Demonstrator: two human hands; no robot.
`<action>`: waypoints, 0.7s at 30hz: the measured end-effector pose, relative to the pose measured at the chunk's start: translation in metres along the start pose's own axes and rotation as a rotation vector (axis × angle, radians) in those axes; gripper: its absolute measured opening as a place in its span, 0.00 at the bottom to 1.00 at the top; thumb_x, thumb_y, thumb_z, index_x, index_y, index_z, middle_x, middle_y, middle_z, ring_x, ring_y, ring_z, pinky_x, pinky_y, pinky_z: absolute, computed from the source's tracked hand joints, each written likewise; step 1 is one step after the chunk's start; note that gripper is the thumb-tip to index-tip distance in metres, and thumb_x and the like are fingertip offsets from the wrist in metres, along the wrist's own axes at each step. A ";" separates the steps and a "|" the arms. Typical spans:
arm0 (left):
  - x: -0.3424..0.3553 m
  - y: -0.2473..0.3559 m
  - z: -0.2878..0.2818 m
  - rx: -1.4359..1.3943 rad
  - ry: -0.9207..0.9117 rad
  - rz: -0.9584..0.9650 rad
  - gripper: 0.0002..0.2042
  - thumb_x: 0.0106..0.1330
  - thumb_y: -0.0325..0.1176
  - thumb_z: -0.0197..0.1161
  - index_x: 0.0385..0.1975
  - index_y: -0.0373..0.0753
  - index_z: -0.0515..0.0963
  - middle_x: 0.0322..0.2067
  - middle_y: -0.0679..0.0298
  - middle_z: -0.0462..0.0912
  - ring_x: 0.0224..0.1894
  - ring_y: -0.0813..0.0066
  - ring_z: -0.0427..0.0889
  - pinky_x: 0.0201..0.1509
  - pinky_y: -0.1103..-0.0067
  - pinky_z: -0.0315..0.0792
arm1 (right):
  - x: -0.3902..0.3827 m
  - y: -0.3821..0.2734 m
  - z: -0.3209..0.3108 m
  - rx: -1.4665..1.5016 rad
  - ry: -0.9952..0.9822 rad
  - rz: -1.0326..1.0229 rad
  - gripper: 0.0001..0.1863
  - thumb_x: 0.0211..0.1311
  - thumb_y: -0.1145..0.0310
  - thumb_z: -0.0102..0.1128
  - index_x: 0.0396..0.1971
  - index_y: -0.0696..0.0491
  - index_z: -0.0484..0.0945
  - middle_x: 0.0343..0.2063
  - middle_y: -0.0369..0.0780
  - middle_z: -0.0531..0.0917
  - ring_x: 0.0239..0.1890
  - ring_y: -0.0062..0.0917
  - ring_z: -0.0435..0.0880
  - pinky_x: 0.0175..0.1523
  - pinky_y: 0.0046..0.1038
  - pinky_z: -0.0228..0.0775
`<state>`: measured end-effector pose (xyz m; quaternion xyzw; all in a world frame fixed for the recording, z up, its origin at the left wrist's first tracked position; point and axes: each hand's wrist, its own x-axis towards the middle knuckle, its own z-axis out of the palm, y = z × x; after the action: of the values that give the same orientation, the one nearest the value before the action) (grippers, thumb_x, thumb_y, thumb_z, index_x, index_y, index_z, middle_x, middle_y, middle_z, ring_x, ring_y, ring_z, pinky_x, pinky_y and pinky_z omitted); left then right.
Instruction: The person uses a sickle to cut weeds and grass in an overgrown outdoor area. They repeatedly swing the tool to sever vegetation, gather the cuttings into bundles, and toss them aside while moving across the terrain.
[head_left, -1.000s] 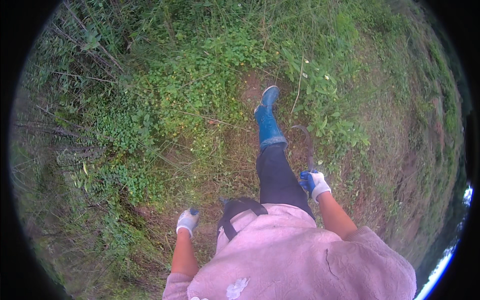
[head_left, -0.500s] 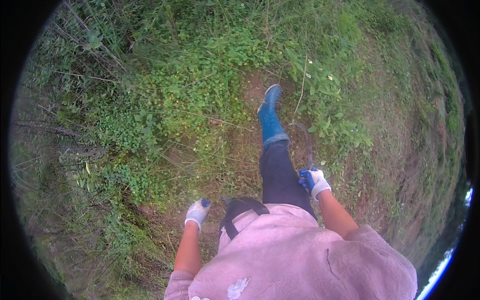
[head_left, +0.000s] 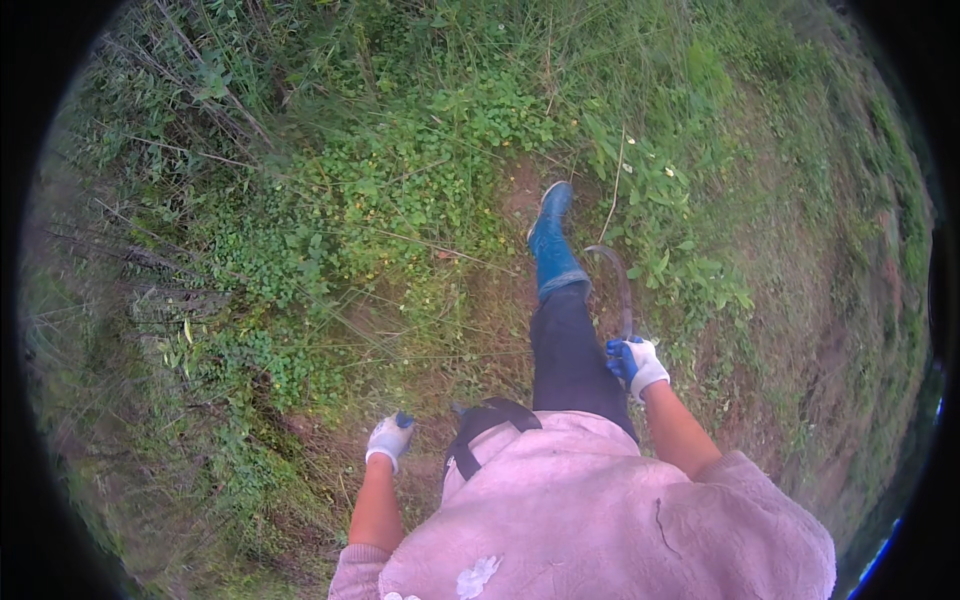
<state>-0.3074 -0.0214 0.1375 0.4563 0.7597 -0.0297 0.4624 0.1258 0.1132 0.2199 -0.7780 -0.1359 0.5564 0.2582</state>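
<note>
A sickle with a curved, rust-brown blade points away from me, its tip bent left toward my boot. My right hand, in a white glove with blue-coated fingers, is closed round its handle, which the fingers hide. The blade hangs just right of my dark trouser leg. Off to the left, my left hand wears a matching glove and is curled into a loose fist, apart from the plants. Nothing shows in it.
One blue rubber boot is planted ahead by a patch of bare soil. Dense low leafy plants spread ahead and left, with dry woody stems farther left. Taller leafy weeds stand right of the sickle. A grassy slope lies beyond.
The view has shifted slightly, so the ground and boot sit a little lower and farther right. The sickle is still in my right hand; both hands keep nearly the same pose.
</note>
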 end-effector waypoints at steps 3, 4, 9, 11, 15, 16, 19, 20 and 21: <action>-0.001 -0.007 0.009 0.017 0.000 -0.004 0.14 0.51 0.41 0.58 0.32 0.39 0.75 0.26 0.56 0.79 0.30 0.61 0.78 0.35 0.72 0.69 | -0.007 -0.004 0.002 0.004 -0.006 -0.057 0.05 0.51 0.71 0.49 0.29 0.54 0.71 0.20 0.37 0.76 0.13 0.21 0.69 0.15 0.21 0.59; -0.001 -0.008 0.010 -0.009 -0.007 -0.021 0.13 0.51 0.41 0.58 0.32 0.39 0.74 0.24 0.57 0.78 0.28 0.63 0.78 0.33 0.73 0.69 | -0.010 -0.007 0.003 0.006 -0.012 -0.074 0.07 0.50 0.71 0.49 0.30 0.54 0.72 0.20 0.37 0.75 0.13 0.20 0.68 0.16 0.21 0.59; -0.008 -0.004 0.004 -0.102 -0.075 -0.103 0.13 0.52 0.40 0.58 0.33 0.40 0.74 0.19 0.60 0.77 0.21 0.71 0.76 0.28 0.76 0.69 | -0.037 -0.030 0.017 0.042 0.031 -0.183 0.11 0.59 0.60 0.47 0.36 0.49 0.70 0.11 0.34 0.68 0.07 0.18 0.61 0.11 0.20 0.53; -0.010 -0.001 0.000 -0.101 -0.059 -0.091 0.13 0.52 0.40 0.58 0.34 0.40 0.75 0.21 0.59 0.78 0.23 0.70 0.77 0.29 0.76 0.70 | -0.040 -0.032 0.012 0.121 0.026 -0.240 0.11 0.59 0.61 0.47 0.39 0.49 0.69 0.11 0.34 0.68 0.07 0.19 0.62 0.11 0.21 0.55; -0.015 -0.021 0.001 -0.041 0.082 0.004 0.15 0.52 0.40 0.58 0.36 0.38 0.75 0.26 0.56 0.79 0.26 0.68 0.78 0.32 0.76 0.70 | -0.033 -0.049 0.009 0.144 0.009 -0.374 0.11 0.59 0.63 0.47 0.39 0.52 0.70 0.12 0.35 0.71 0.09 0.20 0.69 0.14 0.23 0.62; -0.014 -0.026 0.003 -0.024 0.105 0.018 0.15 0.52 0.40 0.58 0.36 0.38 0.75 0.27 0.55 0.79 0.27 0.68 0.78 0.33 0.76 0.70 | -0.025 -0.055 0.007 0.139 0.010 -0.406 0.11 0.59 0.63 0.47 0.38 0.53 0.71 0.13 0.36 0.72 0.10 0.20 0.70 0.15 0.23 0.63; -0.013 -0.032 0.012 -0.159 0.017 -0.140 0.14 0.52 0.42 0.56 0.33 0.39 0.75 0.24 0.57 0.79 0.27 0.64 0.78 0.31 0.73 0.70 | 0.018 -0.083 0.006 0.101 -0.053 -0.482 0.08 0.59 0.68 0.47 0.36 0.56 0.70 0.18 0.37 0.76 0.14 0.20 0.74 0.19 0.20 0.66; -0.011 -0.026 0.010 -0.219 -0.047 -0.220 0.14 0.52 0.42 0.54 0.32 0.40 0.75 0.24 0.57 0.79 0.28 0.62 0.79 0.32 0.72 0.70 | 0.033 -0.096 0.007 0.105 -0.093 -0.487 0.08 0.59 0.70 0.46 0.36 0.56 0.70 0.19 0.37 0.76 0.15 0.20 0.74 0.20 0.20 0.65; -0.020 -0.013 0.002 -0.252 -0.053 -0.282 0.14 0.52 0.43 0.55 0.30 0.40 0.75 0.18 0.59 0.78 0.22 0.66 0.78 0.28 0.73 0.70 | 0.042 -0.110 0.018 0.109 -0.119 -0.490 0.07 0.59 0.72 0.45 0.36 0.56 0.69 0.21 0.38 0.76 0.15 0.19 0.74 0.20 0.19 0.65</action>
<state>-0.3121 -0.0428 0.1462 0.2831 0.8013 -0.0107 0.5269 0.1315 0.2296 0.2429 -0.6727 -0.3050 0.5283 0.4187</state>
